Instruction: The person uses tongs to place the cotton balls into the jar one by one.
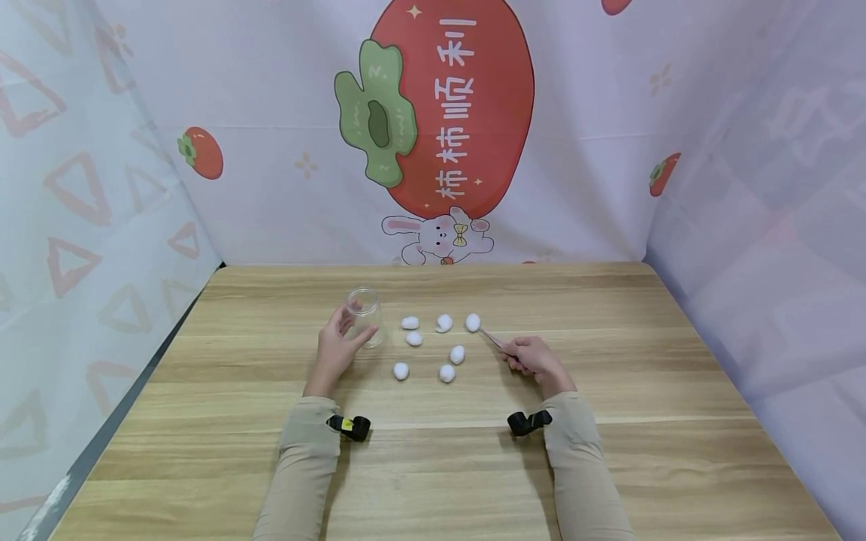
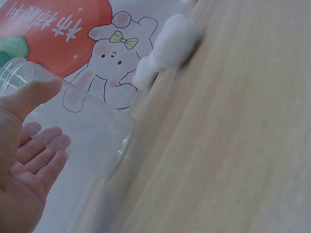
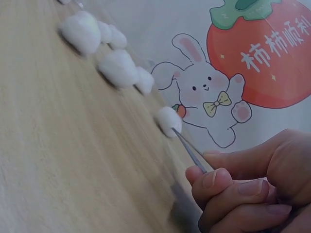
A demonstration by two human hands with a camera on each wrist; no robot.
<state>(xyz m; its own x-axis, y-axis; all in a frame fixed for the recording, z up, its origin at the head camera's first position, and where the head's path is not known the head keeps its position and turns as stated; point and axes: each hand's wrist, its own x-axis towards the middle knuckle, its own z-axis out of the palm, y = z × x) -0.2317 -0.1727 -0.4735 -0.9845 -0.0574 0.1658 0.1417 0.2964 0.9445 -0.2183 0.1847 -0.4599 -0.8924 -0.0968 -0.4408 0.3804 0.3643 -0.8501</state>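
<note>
My left hand [image 1: 334, 352] holds a clear plastic jar [image 1: 370, 309] that stands on the table, thumb on one side and fingers on the other. The left wrist view shows the jar [image 2: 92, 126] with no lid on its rim and nothing visible inside. In my right hand [image 1: 539, 362] is a pair of metal tweezers [image 1: 493, 340], pinched between thumb and fingers. Their tips touch a white cotton ball [image 1: 473, 322], the farthest right of the group; in the right wrist view the tips meet the near side of this cotton ball [image 3: 167, 119].
Several more cotton balls lie between the hands, among them one near the jar [image 1: 410, 322] and one closer to me [image 1: 401, 370]. The wooden table [image 1: 433, 466] ends at a printed cloth backdrop [image 1: 271, 203], with cloth on both sides.
</note>
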